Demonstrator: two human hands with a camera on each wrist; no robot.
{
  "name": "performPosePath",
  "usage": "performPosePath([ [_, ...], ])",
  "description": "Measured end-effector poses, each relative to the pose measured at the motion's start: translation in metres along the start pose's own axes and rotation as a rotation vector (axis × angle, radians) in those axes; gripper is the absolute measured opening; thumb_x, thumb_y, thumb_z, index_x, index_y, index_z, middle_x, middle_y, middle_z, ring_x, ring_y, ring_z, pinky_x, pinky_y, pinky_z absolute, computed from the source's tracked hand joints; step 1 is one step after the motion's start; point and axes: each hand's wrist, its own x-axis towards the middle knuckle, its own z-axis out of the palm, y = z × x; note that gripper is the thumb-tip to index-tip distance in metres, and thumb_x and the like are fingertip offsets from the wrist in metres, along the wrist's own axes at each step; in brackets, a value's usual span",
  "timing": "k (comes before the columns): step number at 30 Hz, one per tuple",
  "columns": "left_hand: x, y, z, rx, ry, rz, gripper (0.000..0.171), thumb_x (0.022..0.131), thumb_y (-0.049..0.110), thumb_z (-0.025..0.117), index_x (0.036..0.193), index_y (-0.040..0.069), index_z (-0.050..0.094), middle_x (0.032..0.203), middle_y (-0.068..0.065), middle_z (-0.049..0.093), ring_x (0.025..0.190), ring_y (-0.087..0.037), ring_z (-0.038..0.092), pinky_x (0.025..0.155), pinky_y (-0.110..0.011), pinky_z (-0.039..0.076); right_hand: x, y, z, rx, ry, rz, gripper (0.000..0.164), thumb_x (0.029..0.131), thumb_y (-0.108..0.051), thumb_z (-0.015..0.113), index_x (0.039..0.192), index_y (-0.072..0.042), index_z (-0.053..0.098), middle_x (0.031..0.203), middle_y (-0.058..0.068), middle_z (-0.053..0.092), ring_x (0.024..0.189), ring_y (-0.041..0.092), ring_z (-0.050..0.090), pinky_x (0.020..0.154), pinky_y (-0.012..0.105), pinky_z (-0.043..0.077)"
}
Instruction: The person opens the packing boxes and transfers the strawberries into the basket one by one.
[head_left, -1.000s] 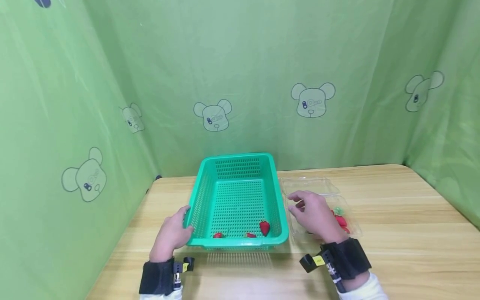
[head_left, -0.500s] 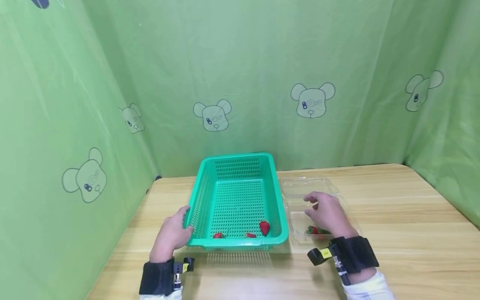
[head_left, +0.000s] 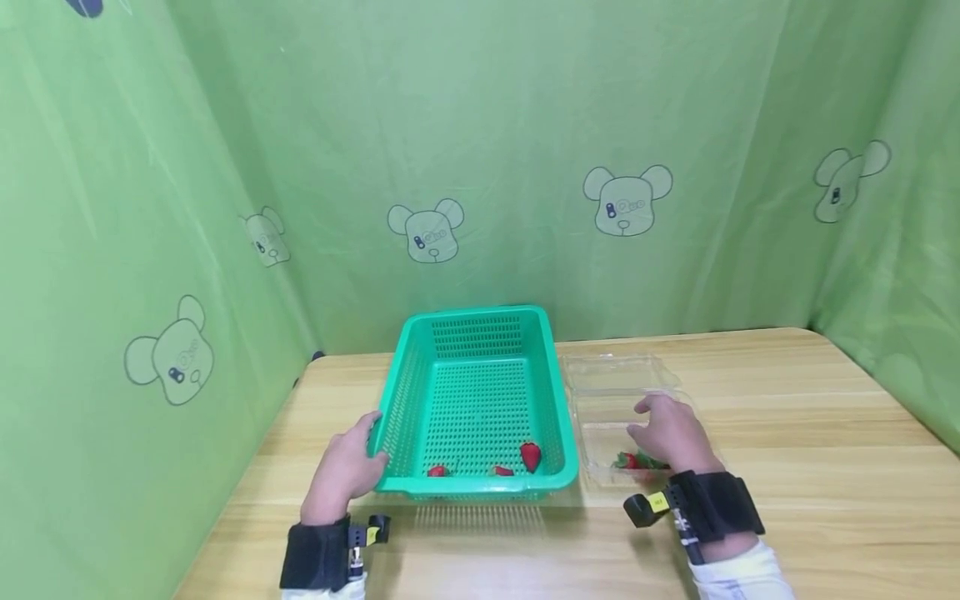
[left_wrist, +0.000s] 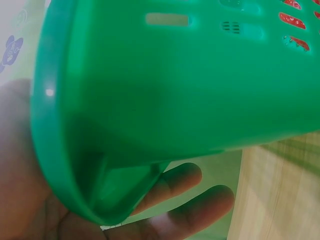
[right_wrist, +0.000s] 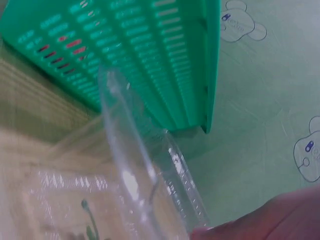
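My left hand [head_left: 347, 467] grips the near left corner of a green plastic basket [head_left: 480, 482]. In the left wrist view its fingers [left_wrist: 175, 212] reach under the basket's rim. A few strawberries [head_left: 530, 456] lie at the near end inside the basket. To the right, my right hand [head_left: 675, 433] is over an open clear plastic clamshell box [head_left: 600, 442], fingers bent and apart, nothing visible in them. Strawberries [head_left: 628, 460] with green leaves lie at the box's near side, partly hidden by the hand. In the right wrist view only a green stem [right_wrist: 90, 220] shows.
The clamshell's lid [head_left: 611, 372] lies folded back behind the box, close beside the basket's right wall. Everything stands on a wooden table [head_left: 810, 467]. A green curtain [head_left: 510, 150] with bear-head prints hangs behind and at both sides.
My right hand has moved right, away from the basket's edge and farther over the clamshell, uncovering strawberries at its near side. The left hand and the basket have stayed put.
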Motion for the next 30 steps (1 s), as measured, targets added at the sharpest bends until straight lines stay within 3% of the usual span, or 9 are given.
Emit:
performPosePath([
  [6, 0.0, 0.001, -0.001, -0.003, -0.003, -0.003, 0.061, 0.088, 0.011, 0.058, 0.144, 0.004, 0.034, 0.127, -0.029, 0.055, 0.09, -0.031, 0.054, 0.077, -0.049, 0.048, 0.003, 0.005, 0.003, -0.016, -0.073, 0.04, 0.044, 0.085, -0.014, 0.063, 0.118, 0.014, 0.054, 0.117, 0.04, 0.054, 0.095, 0.047, 0.056, 0.083, 0.061, 0.044],
  [15, -0.001, 0.001, -0.002, -0.008, 0.0, 0.003, 0.061, 0.088, 0.01, 0.058, 0.143, 0.003, 0.035, 0.127, -0.029, 0.055, 0.089, -0.031, 0.055, 0.074, -0.047, 0.048, 0.005, 0.006, 0.011, -0.035, -0.057, 0.002, 0.038, 0.078, -0.006, 0.061, 0.11, 0.014, 0.058, 0.105, 0.036, 0.061, 0.082, 0.036, 0.058, 0.078, 0.055, 0.047],
  [24, -0.001, 0.001, -0.001, -0.01, 0.0, 0.002, 0.06, 0.088, 0.01, 0.059, 0.143, 0.003, 0.035, 0.126, -0.029, 0.055, 0.088, -0.031, 0.055, 0.072, -0.045, 0.048, 0.006, 0.009, 0.025, 0.019, -0.08, -0.019, 0.031, 0.08, -0.008, 0.066, 0.107, 0.006, 0.06, 0.083, 0.018, 0.063, 0.062, 0.023, 0.057, 0.051, 0.033, 0.048],
  [30, -0.001, 0.001, -0.001, -0.01, 0.005, 0.006, 0.06, 0.088, 0.01, 0.059, 0.143, 0.003, 0.036, 0.127, -0.029, 0.055, 0.088, -0.031, 0.055, 0.072, -0.045, 0.048, 0.008, 0.009, 0.026, 0.044, -0.063, -0.021, 0.027, 0.079, -0.006, 0.065, 0.104, 0.004, 0.06, 0.082, 0.016, 0.062, 0.067, 0.025, 0.056, 0.054, 0.035, 0.048],
])
